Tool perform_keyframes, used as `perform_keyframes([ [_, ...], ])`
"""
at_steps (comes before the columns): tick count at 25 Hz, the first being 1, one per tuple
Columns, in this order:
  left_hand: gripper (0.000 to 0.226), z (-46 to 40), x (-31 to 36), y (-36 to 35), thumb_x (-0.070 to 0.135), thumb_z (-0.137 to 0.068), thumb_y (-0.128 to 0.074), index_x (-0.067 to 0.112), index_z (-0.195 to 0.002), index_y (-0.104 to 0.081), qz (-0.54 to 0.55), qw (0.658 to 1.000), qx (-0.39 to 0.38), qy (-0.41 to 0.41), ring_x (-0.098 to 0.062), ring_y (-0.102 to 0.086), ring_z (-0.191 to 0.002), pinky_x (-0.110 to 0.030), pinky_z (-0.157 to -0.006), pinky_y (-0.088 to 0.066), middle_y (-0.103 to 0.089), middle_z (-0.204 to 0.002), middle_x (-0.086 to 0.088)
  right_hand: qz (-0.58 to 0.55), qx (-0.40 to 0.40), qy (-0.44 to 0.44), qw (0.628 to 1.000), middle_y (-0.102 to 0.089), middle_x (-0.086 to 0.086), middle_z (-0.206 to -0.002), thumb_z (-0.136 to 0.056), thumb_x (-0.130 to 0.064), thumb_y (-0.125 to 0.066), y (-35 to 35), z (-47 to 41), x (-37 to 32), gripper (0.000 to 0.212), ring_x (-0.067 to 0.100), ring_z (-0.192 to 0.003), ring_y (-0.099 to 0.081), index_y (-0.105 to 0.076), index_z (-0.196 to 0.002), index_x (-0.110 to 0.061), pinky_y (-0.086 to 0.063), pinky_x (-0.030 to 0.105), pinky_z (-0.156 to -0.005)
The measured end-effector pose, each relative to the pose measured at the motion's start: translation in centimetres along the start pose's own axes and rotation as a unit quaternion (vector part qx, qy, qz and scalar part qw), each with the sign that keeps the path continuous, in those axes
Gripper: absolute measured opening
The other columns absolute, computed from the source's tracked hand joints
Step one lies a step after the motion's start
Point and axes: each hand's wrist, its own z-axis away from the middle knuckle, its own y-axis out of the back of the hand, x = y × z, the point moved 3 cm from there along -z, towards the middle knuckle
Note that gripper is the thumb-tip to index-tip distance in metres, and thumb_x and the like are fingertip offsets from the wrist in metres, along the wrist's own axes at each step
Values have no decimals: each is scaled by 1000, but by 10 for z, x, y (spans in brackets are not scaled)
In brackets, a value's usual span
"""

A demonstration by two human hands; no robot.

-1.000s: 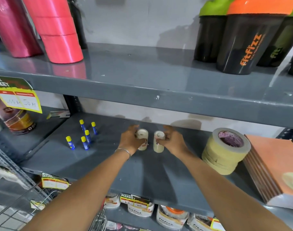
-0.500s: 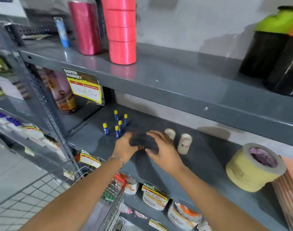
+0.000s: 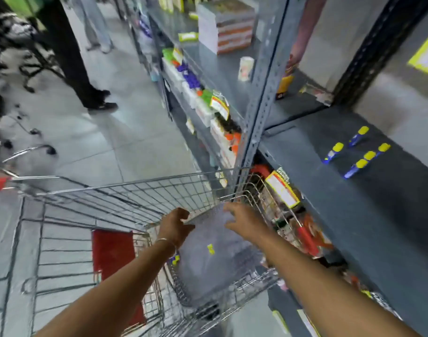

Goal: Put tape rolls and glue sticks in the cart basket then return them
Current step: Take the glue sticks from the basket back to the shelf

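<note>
My left hand [image 3: 175, 227] and my right hand [image 3: 244, 220] hover side by side over the wire cart basket [image 3: 135, 184], fingers apart, with nothing visible in either. Under them, on the basket's grey floor, lie two small yellow-capped glue sticks [image 3: 210, 249], one of them partly hidden by my left wrist. Several more blue glue sticks with yellow caps [image 3: 359, 153] stand on the grey shelf [image 3: 354, 215] to the right. No tape roll is in view.
A grey shelf upright [image 3: 256, 105] stands right beside the cart's far corner. A red seat flap [image 3: 110, 254] sits in the cart's near end. A person's dark-trousered legs [image 3: 86, 81] stand in the aisle to the left, with a second person farther back. Packed lower shelves run along the aisle.
My hands let go of the two small tape rolls on the shelf and moved left and down over the cart basket. The view swung from the shelf to the cart.
</note>
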Motion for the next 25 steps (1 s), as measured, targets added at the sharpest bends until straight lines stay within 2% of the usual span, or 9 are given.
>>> perform_keyframes([
  [3,15,-22,-70,-16,13,-77,-71,4,-90,-69,-50,991,-30,121,-25,-66,-88,-28,-66,-40,-70,-90,-12,-31,-73,-43,996,-70,19,-93,-74,-4,-76,-78,-45,13,19,33,-87,-65,-70,-91,-2,-55,44,-77],
  [5,13,-30,-103,-37,13,-83,-60,6,-91,-68,-54,981,-40,184,-32,-67,-96,-34,-74,-49,-72,-102,-17,-37,-117,-81,989,-64,18,-75,-78,-1,-71,-125,-61,24,8,33,-75,-61,-65,-76,3,-48,37,-69],
  [6,20,-34,-117,-49,14,-85,-58,6,-101,-67,-36,977,-42,207,-34,-66,-102,-35,-80,-50,-70,-109,-18,-57,-132,-98,985,-59,17,-67,-80,4,-67,-146,-68,28,17,33,-70,-58,-60,-66,2,-41,34,-67],
  [7,26,-37,-131,-64,16,-87,-56,5,-110,-63,-6,971,-43,235,-36,-63,-107,-36,-84,-49,-67,-115,-19,-71,-145,-113,980,-58,15,-64,-82,8,-64,-169,-72,34,25,29,-68,-55,-57,-60,-2,-38,34,-68],
  [10,38,-49,-159,-96,23,-91,-56,0,-121,-58,40,947,-35,318,-37,-61,-113,-37,-91,-48,-64,-122,-22,-73,-181,-159,968,-69,18,-79,-83,5,-62,-226,-82,43,15,23,-77,-58,-70,-73,-2,-44,28,-68],
  [12,39,-54,-168,-105,21,-88,-62,-3,-118,-59,59,932,-26,357,-36,-62,-112,-37,-90,-49,-65,-120,-23,-81,-181,-179,964,-63,10,-69,-82,3,-63,-259,-89,51,30,20,-76,-57,-64,-58,-15,-42,26,-64],
  [17,39,-75,-181,-116,16,-79,-70,-1,-113,-62,73,925,-27,372,-34,-65,-109,-35,-90,-50,-68,-115,-22,-145,-167,-256,941,-74,15,-86,-80,-4,-67,-297,-101,62,7,14,-81,-59,-74,-82,-5,-46,30,-68],
  [21,32,-85,-185,-121,15,-82,-67,-2,-109,-68,71,935,-40,344,-35,-65,-106,-37,-86,-50,-69,-112,-24,-177,-157,-290,927,-70,14,-73,-77,-6,-69,-312,-109,80,24,18,-74,-57,-65,-56,-16,-55,52,-77],
  [25,28,-77,-162,-113,9,-86,-58,5,-110,-71,80,947,-28,310,-34,-65,-107,-32,-84,-48,-70,-112,-20,-276,-168,-331,887,-68,18,-82,-86,-4,-67,-275,-102,60,23,29,-81,-65,-65,-65,-12,-57,53,-83],
])
